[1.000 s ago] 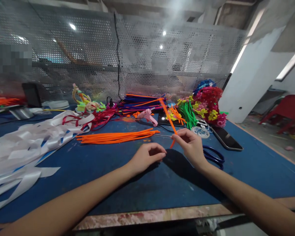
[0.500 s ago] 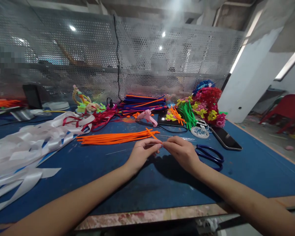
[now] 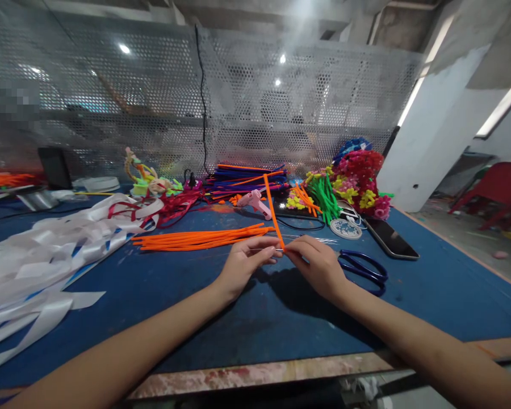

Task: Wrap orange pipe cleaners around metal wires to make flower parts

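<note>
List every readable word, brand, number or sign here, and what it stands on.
None can be read.
Pink glue gun: no legible lettering.
Phone at right: dark screen, no legible text.
White disc: pattern too small to make out.
Orange stem at the right hand: no visible label.

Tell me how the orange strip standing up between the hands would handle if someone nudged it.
The orange strip is probably fairly stiff: it rises nearly straight without drooping. It looks light, held up by the right hand at just its lower end. A push at its free top would likely swing or bend it, as nothing seems to brace it there.
</note>
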Available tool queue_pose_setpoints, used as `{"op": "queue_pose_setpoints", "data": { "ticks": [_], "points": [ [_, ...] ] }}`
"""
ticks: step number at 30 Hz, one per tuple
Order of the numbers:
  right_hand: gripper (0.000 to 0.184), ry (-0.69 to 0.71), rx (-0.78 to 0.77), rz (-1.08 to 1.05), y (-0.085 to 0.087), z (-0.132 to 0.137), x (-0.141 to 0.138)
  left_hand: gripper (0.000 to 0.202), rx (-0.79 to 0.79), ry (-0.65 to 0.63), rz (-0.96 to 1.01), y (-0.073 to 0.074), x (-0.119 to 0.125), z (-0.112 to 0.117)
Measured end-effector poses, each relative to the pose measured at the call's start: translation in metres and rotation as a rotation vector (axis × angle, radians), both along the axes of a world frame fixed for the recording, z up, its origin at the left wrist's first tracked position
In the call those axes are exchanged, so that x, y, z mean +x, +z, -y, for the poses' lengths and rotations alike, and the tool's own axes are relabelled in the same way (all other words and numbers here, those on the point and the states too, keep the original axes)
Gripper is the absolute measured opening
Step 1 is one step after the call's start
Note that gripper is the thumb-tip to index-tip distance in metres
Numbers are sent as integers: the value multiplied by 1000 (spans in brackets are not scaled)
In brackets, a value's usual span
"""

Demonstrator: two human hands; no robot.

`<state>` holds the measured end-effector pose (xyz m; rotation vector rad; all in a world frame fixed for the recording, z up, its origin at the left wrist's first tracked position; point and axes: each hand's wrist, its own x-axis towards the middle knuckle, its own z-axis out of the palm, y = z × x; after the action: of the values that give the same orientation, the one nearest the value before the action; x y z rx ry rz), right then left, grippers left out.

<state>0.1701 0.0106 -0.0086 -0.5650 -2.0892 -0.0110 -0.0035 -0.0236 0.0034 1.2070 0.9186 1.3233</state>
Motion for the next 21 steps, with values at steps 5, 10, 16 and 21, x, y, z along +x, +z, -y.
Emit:
{"op": "queue_pose_setpoints", "data": {
  "ticks": [5, 10, 16, 21],
  "points": [
    [14, 63, -182, -3, 3, -2, 1, 28, 44, -5, -18, -8, -2, -7],
    [12, 169, -484, -4, 10, -4, 2, 32, 115, -62, -116, -5, -7, -8],
    [11, 216, -616, 46, 6, -11, 4, 22, 109, -192, -206, 2, -8, -3],
    [13, 131, -228, 109, 3, -8, 2, 35, -69, -90, -88, 1, -1, -1]
  ]
}}
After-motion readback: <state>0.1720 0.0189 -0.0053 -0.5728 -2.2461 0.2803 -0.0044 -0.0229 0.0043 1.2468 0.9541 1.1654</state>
